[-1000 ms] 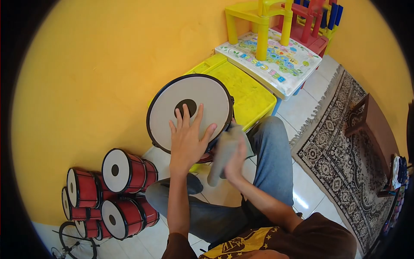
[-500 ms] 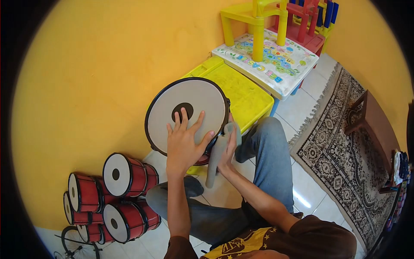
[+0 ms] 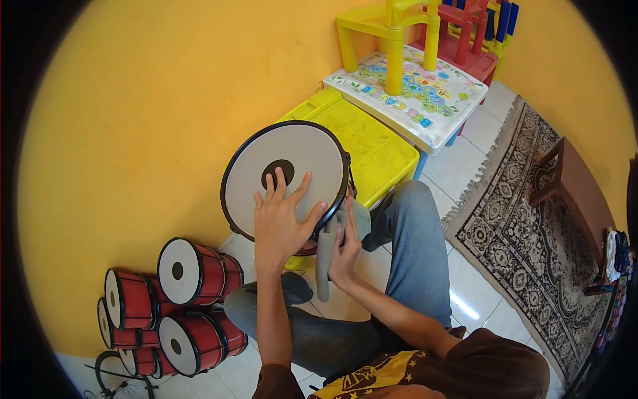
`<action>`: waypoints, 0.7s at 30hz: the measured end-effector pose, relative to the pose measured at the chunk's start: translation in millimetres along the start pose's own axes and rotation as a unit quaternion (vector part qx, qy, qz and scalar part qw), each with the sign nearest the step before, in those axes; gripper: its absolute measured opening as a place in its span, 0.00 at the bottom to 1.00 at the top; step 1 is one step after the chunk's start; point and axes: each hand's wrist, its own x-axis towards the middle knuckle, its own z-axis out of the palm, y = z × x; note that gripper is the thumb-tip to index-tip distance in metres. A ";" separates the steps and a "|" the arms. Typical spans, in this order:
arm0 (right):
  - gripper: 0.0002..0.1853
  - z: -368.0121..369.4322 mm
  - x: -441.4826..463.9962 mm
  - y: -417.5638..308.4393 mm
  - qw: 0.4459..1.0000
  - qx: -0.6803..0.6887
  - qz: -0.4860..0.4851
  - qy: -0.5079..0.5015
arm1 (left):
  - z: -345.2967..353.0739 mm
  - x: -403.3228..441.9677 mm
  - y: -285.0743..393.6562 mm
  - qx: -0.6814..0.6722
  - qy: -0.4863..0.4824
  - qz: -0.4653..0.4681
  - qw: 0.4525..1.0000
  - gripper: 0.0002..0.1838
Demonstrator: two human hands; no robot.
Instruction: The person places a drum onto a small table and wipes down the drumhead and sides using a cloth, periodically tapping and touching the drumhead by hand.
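Observation:
A drum with a white head, black centre dot and black rim is tilted up in front of me. My left hand lies flat on the drumhead, fingers spread over the lower part of the dot. At the rim's lower right, my right hand is closed around a grey-green cloth. The cloth hangs down past the palm and touches the drum's side by the rim. Most of the red shell is hidden behind the head and my hands.
Several red drums are stacked on the floor at left, beside a small bicycle wheel. Behind the drum stand a yellow table and a white printed table bearing a yellow chair. A patterned rug and brown bench are at right.
My right hand has shifted slightly down and left along the drum's edge with the cloth. The left hand stays flat on the drumhead.

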 end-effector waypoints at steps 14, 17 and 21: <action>0.22 3.7 2.5 42.7 0.996 0.012 0.087 0.028 | -0.6 -1.0 -3.0 -0.015 0.012 0.021 1.000 0.34; 0.21 -15.7 27.6 37.6 0.966 0.075 0.244 0.036 | -2.2 -1.5 -1.8 0.007 0.007 0.016 1.000 0.32; 0.19 -10.8 80.9 54.3 0.986 0.072 0.129 0.079 | -2.6 -0.6 -2.8 0.000 0.008 0.018 1.000 0.32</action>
